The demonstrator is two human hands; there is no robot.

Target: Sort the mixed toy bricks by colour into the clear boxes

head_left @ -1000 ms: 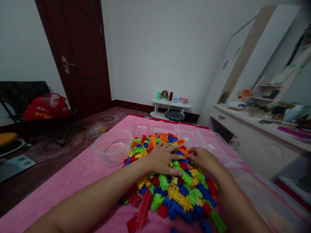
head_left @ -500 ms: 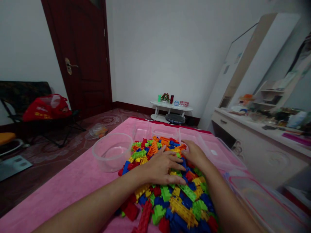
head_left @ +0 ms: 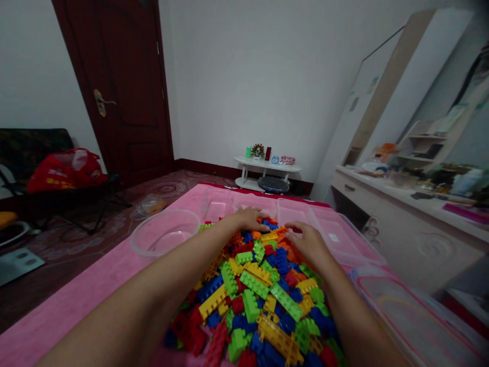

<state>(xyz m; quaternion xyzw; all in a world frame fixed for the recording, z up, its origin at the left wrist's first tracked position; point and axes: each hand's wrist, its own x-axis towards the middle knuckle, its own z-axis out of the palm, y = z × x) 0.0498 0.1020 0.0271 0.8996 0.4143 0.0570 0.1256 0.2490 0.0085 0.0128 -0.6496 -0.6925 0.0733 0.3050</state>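
The blocks [head_left: 250,285] lay heaped between my forearms. My left hand [head_left: 250,219], loosely spread, was at the heap's far edge. An orange block [head_left: 282,232] lay just left of my right hand [head_left: 306,239], the nearer, its thumb and fingers apart.

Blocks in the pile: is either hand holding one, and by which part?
That cannot be told. The left hand and right hand are at the far part of the pile, but no clear grip shows.
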